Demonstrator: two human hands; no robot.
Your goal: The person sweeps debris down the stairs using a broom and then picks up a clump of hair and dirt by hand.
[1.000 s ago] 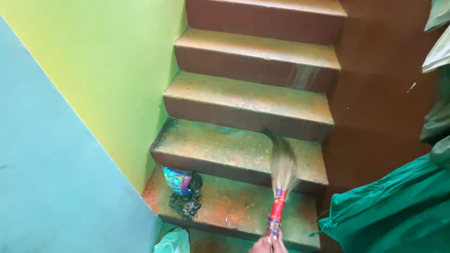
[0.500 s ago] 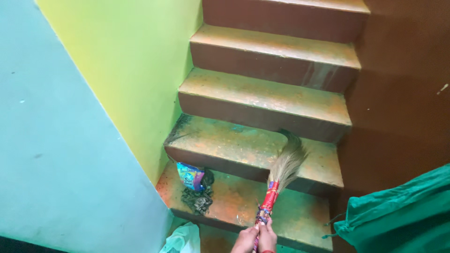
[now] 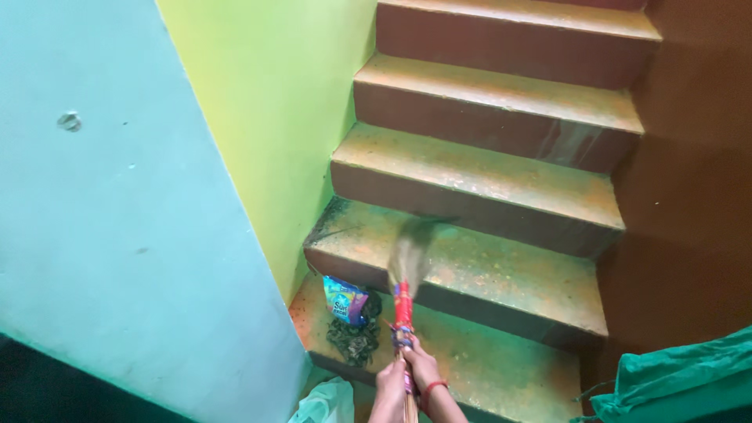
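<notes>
Gripping the red-wrapped broom [image 3: 404, 301], both hands' fingers [image 3: 415, 362] close around its handle.

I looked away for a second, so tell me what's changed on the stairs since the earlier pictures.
The broom swung left: its bristles went from the right part of the step to the middle-left part, blurred mid-stroke. Both hands, left hand and right hand, kept their grip on the handle. The small packet and dark debris pile stayed on the lower step by the wall.
</notes>
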